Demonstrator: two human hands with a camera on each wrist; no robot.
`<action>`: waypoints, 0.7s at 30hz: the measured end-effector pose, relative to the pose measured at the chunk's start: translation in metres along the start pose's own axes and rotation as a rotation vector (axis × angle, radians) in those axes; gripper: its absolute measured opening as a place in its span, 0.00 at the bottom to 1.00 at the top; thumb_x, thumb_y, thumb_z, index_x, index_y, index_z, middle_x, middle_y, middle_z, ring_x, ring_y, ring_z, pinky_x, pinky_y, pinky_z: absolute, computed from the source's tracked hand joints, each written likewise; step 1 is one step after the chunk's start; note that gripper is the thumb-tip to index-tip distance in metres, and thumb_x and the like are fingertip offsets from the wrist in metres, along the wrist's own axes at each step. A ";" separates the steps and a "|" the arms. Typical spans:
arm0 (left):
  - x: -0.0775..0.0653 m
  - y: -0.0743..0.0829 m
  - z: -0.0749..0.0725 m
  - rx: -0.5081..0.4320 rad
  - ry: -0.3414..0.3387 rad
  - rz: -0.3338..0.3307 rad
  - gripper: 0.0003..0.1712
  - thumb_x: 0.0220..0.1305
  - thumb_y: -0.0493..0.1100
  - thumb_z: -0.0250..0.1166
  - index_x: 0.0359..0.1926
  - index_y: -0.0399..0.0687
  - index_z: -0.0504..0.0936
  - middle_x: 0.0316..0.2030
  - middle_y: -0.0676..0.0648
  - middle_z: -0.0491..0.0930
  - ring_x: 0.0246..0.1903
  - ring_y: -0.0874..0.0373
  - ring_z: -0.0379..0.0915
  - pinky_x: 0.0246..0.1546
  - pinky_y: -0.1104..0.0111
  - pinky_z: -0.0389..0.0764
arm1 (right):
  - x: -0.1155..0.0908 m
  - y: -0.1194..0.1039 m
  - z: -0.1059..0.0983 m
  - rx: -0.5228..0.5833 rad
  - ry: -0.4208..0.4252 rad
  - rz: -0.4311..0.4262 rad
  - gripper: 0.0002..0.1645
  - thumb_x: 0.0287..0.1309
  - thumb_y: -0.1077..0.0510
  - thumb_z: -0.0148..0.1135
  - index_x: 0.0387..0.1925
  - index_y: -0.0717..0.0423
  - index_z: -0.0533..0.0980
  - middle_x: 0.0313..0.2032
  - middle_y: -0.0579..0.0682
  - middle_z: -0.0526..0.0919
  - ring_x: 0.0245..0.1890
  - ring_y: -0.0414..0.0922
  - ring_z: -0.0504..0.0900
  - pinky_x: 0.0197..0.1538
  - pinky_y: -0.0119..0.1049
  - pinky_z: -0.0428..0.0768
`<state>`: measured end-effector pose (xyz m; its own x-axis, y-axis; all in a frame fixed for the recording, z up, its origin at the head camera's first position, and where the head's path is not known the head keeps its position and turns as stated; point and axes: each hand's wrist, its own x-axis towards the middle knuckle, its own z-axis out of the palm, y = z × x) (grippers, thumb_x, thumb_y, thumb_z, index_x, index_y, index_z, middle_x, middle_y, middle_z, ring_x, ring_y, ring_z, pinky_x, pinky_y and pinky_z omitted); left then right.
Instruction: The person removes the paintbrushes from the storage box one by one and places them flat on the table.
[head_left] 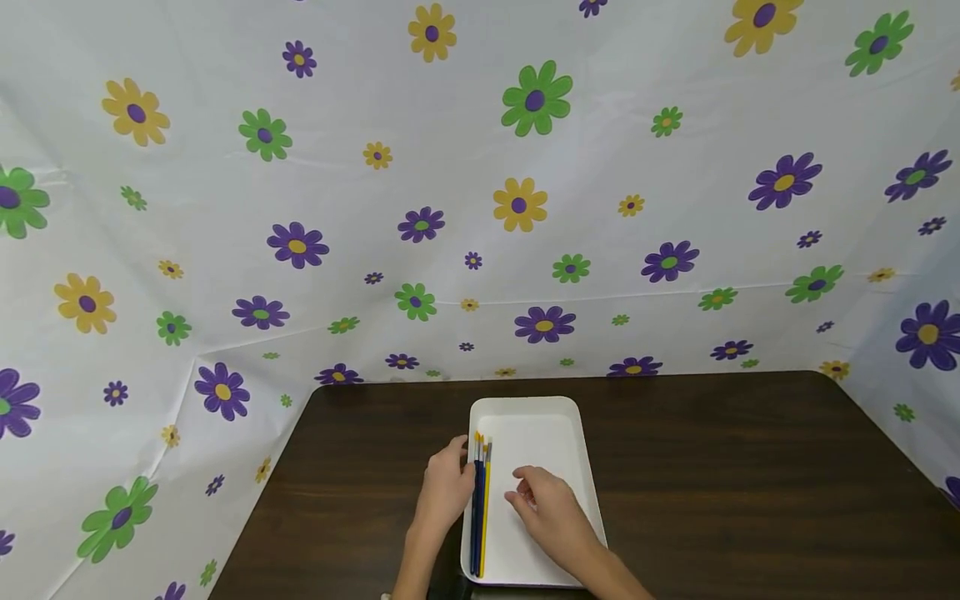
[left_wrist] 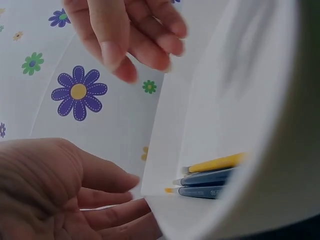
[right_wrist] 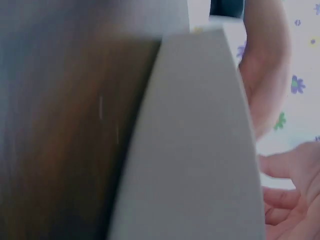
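A white rectangular tray (head_left: 540,429) holds paintbrushes along its left wall: dark blue ones (head_left: 477,517) and a yellow one (head_left: 486,521), bristles toward the far end. My left hand (head_left: 446,487) is at the tray's left side, fingers loosely bent near the rim beside the brushes. In the left wrist view, nothing shows between that left hand's (left_wrist: 95,195) thumb and fingers. Over the middle of the tray is my right hand (head_left: 553,512), its fingers loosely curled and thumb apart, with no object in it.
The tray lies on a dark wooden table (head_left: 720,475) near its front edge. A white sheet with purple, green and yellow flowers (head_left: 360,100) hangs behind the table and along its sides. The tray's outer wall (right_wrist: 195,140) fills the middle of the right wrist view.
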<state>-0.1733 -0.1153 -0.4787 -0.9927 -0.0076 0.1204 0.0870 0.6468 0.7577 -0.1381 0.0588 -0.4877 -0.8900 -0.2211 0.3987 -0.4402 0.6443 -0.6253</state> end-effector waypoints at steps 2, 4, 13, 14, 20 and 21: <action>0.000 -0.001 -0.001 0.006 -0.024 -0.015 0.22 0.69 0.29 0.62 0.62 0.27 0.76 0.49 0.30 0.83 0.34 0.48 0.81 0.32 0.57 0.85 | -0.001 -0.003 0.004 0.111 -0.035 0.019 0.08 0.57 0.67 0.74 0.36 0.65 0.82 0.25 0.44 0.80 0.25 0.35 0.76 0.29 0.31 0.79; 0.001 -0.001 -0.001 0.013 -0.045 -0.027 0.21 0.69 0.29 0.62 0.61 0.28 0.77 0.48 0.30 0.83 0.34 0.48 0.82 0.32 0.56 0.85 | -0.001 -0.005 0.008 0.175 -0.063 0.035 0.05 0.57 0.68 0.73 0.33 0.63 0.82 0.24 0.42 0.80 0.23 0.33 0.75 0.28 0.30 0.78; 0.001 -0.001 -0.002 0.029 -0.074 -0.033 0.19 0.67 0.27 0.60 0.58 0.27 0.79 0.45 0.31 0.84 0.32 0.48 0.81 0.29 0.57 0.83 | -0.007 -0.002 0.029 0.270 -0.157 0.112 0.06 0.53 0.69 0.73 0.28 0.62 0.81 0.22 0.43 0.83 0.22 0.31 0.75 0.27 0.30 0.76; 0.001 -0.001 -0.002 0.030 -0.080 -0.034 0.19 0.67 0.27 0.60 0.58 0.27 0.79 0.45 0.31 0.84 0.32 0.48 0.81 0.29 0.58 0.82 | -0.008 -0.002 0.032 0.270 -0.162 0.112 0.06 0.52 0.69 0.73 0.27 0.62 0.81 0.22 0.43 0.83 0.22 0.31 0.75 0.27 0.30 0.76; 0.000 0.001 -0.001 0.035 -0.097 -0.049 0.20 0.67 0.27 0.60 0.59 0.27 0.78 0.47 0.30 0.84 0.34 0.47 0.81 0.31 0.57 0.83 | -0.007 -0.002 0.039 0.200 -0.174 0.105 0.09 0.49 0.69 0.74 0.26 0.61 0.79 0.19 0.42 0.78 0.21 0.32 0.71 0.26 0.30 0.73; 0.000 0.002 -0.001 0.038 -0.095 -0.046 0.19 0.67 0.27 0.60 0.58 0.26 0.78 0.46 0.30 0.84 0.34 0.47 0.81 0.31 0.57 0.83 | -0.006 -0.002 0.040 0.188 -0.182 0.105 0.09 0.49 0.69 0.74 0.26 0.61 0.78 0.19 0.41 0.76 0.20 0.32 0.69 0.25 0.30 0.71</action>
<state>-0.1731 -0.1151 -0.4768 -0.9992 0.0332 0.0232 0.0396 0.6761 0.7358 -0.1364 0.0294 -0.5153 -0.9312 -0.2988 0.2088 -0.3435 0.5274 -0.7771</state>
